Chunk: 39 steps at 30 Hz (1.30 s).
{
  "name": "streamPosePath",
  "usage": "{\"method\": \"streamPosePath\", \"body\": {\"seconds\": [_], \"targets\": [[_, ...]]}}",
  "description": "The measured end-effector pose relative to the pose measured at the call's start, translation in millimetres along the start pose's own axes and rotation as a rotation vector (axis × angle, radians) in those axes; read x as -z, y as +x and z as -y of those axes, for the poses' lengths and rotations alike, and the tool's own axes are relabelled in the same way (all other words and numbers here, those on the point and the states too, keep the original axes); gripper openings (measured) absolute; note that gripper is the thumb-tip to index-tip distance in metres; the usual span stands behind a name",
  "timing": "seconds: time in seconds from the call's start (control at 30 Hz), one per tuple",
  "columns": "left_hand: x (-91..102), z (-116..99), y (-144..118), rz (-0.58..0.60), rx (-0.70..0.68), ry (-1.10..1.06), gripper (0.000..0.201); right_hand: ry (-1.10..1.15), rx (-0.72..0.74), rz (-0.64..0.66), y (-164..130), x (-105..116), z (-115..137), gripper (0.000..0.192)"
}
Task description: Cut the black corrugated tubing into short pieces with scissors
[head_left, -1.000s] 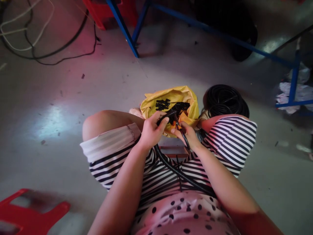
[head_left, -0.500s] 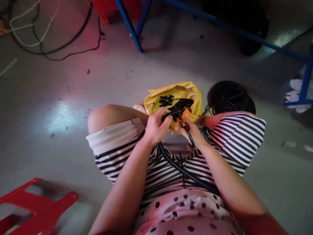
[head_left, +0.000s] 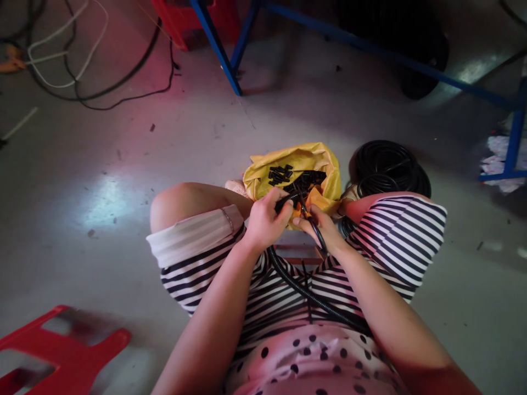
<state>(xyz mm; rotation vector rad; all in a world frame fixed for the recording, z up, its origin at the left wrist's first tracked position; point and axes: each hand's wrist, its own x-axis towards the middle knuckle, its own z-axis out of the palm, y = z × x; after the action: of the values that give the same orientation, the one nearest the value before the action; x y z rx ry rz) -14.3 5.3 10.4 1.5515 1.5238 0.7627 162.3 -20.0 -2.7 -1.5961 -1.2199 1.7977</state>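
Observation:
My left hand (head_left: 267,216) is closed around a black corrugated tube (head_left: 296,284), which runs back over my lap. The tube's end pokes out past my fingers over a yellow bag (head_left: 263,159). In my right hand (head_left: 325,227) I grip scissors (head_left: 316,230) with black handles, their blades at the tube's end. Whether the blades are apart is too small to tell. Inside the yellow bag, below both hands, lie many short black tube pieces (head_left: 309,179).
Beside my right foot lies a coil of black tubing (head_left: 389,167). A blue metal frame (head_left: 230,66) stands ahead, with a red stool (head_left: 175,22) behind it. Another red stool (head_left: 78,356) is at lower left. Loose cables (head_left: 123,99) spread over the floor at upper left.
The whole view has shifted slightly, so things appear a little lower. Both hands keep their grips on the tube and scissors over the bag.

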Motion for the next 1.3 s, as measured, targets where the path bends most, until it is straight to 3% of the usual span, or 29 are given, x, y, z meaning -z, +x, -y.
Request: {"method": "streamPosePath", "body": {"seconds": [0.53, 0.87, 1.3], "targets": [[-1.8, -2, 1, 0.003, -0.004, 0.051, 0.01, -0.064, 0.05, -0.011, 8, 0, -19, 0.034], [-9.7, 8, -5, 0.022, 0.063, 0.003, 0.012, -0.022, -0.031, 0.051, 7, 2, -14, 0.036], [-7.7, 3, -4, -0.002, 0.051, 0.043, 0.009, -0.025, -0.001, 0.053, 7, 2, -16, 0.035]]}}
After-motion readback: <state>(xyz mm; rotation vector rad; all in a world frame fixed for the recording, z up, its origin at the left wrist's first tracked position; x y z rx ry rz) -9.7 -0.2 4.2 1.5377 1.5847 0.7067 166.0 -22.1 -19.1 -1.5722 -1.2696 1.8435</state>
